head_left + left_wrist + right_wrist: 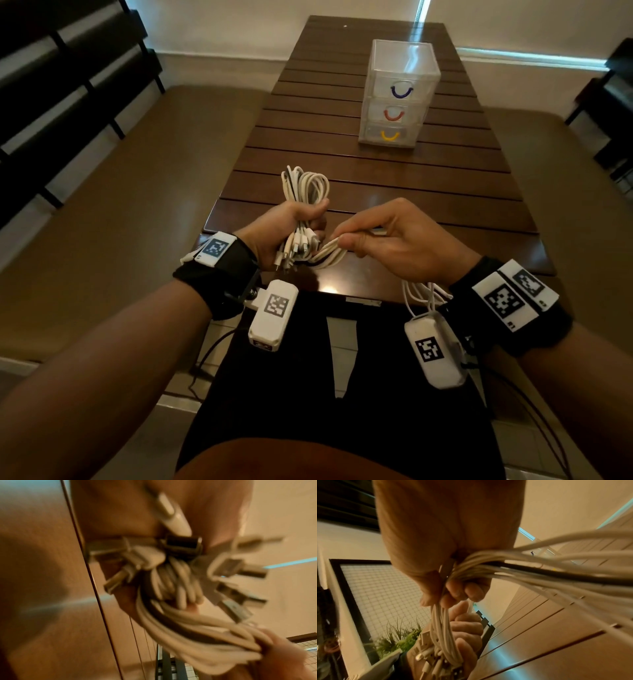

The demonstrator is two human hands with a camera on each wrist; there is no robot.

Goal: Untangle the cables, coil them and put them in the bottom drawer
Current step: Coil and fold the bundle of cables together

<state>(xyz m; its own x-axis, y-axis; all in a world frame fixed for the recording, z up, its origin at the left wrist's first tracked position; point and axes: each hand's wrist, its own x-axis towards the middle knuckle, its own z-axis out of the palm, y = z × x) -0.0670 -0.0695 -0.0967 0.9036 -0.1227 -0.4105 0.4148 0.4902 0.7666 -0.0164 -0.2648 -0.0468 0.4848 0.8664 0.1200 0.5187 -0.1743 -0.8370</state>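
A bundle of white cables (304, 186), with one dark strand, stands up out of my left hand (308, 219), which grips it in a fist above the table's near edge. Several plug ends (291, 251) hang below that fist. My right hand (342, 237) pinches a loop of the same strands (327, 255) just to the right. In the left wrist view the cables (180, 586) and USB plugs (240, 568) are blurred. The right wrist view shows strands (547, 566) running from my right hand (462, 592) to my left hand (467, 635). The clear drawer unit (399, 68) stands farther back, its bottom drawer (390, 135) with the yellow handle closed.
The slatted dark wooden table (376, 192) runs away from me. Padded benches (137, 205) flank it on both sides. A dark chair (613, 113) stands at the far right. White leads (423, 296) hang under my right wrist.
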